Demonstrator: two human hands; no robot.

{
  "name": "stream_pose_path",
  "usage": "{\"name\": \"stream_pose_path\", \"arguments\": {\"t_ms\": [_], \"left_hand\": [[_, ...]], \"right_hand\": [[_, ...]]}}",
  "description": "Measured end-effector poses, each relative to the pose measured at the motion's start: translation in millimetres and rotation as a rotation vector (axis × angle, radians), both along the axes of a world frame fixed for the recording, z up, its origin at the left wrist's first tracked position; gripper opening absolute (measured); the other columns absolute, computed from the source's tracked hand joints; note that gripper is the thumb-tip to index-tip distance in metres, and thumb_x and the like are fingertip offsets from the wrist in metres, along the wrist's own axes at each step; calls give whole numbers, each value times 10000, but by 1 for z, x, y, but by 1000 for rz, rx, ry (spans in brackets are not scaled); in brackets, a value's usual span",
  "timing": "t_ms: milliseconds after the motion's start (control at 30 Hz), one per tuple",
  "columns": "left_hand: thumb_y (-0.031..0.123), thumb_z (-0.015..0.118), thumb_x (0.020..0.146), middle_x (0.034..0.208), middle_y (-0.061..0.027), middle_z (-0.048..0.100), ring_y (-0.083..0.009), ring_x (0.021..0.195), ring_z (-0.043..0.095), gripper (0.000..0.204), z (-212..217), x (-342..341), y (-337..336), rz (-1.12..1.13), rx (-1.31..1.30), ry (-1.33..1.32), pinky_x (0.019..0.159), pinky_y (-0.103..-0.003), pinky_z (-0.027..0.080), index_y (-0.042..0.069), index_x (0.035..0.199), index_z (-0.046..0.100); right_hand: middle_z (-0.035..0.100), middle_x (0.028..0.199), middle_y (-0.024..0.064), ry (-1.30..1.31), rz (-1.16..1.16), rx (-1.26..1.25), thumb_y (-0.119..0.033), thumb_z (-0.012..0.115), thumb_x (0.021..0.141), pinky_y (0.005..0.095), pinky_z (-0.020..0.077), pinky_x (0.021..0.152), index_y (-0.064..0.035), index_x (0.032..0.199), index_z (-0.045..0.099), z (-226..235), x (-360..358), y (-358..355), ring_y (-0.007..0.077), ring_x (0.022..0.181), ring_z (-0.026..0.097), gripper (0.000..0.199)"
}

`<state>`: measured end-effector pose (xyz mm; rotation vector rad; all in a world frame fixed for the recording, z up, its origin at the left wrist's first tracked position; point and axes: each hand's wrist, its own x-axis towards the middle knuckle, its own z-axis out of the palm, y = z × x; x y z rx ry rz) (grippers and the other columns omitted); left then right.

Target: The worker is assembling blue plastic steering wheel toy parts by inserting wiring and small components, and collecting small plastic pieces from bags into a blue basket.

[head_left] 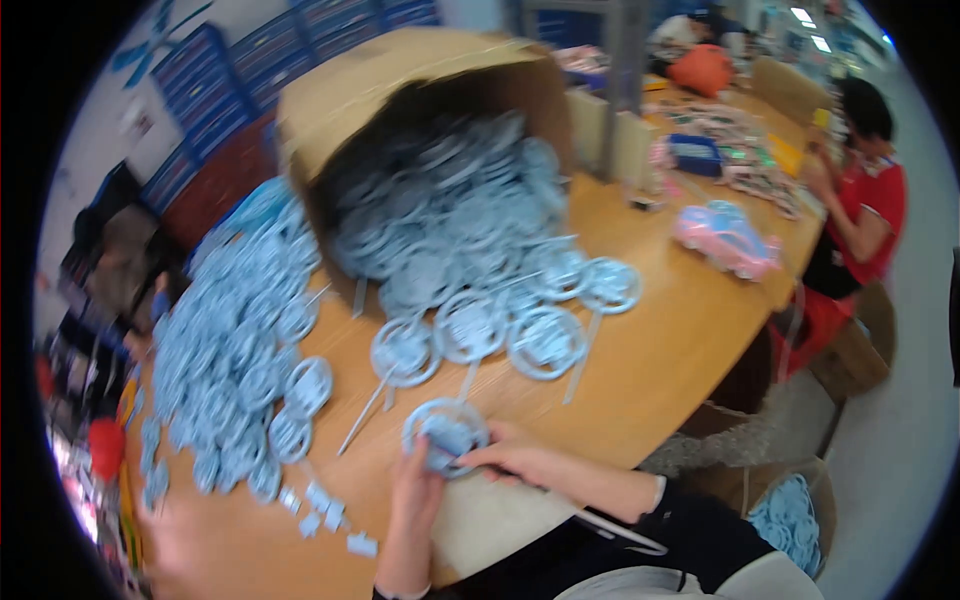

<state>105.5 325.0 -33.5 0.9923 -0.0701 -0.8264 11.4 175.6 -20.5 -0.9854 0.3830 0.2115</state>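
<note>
At the worktop's (660,350) near edge we hold the round pale-blue plastic piece (445,432) between both hands, left hand (418,490) cupping it from below, right hand (520,462) pinching its right rim, its thin stem seemingly trailing toward us.

Blue plastic ring (446,432) between both hands

A large brown cardboard box (400,90) is seen tipped on its side at the table's far left, mouth open toward the viewer. A smaller brown carton (850,350) stands on the floor, right.
</note>
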Motion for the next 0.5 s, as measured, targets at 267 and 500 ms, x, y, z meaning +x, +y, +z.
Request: {"name": "stream_pose_path", "arguments": {"t_ms": [267, 500], "left_hand": [[186, 523, 868, 996, -51, 560, -162, 915, 539, 267, 13, -7, -1, -92, 113, -195, 796, -335, 439, 42, 1088, 476], [283, 440, 911, 998, -73, 562, -187, 938, 545, 295, 16, -5, -4, 80, -43, 161, 825, -355, 427, 41, 1075, 479]], "right_hand": [[555, 702, 40, 40, -26, 8, -71, 696, 697, 211, 342, 352, -22, 900, 523, 4, 4, -2, 92, 490, 507, 272], [547, 703, 37, 53, -9, 89, -33, 698, 688, 219, 352, 369, -23, 902, 517, 1, 7, 0, 99, 486, 505, 280]]}}
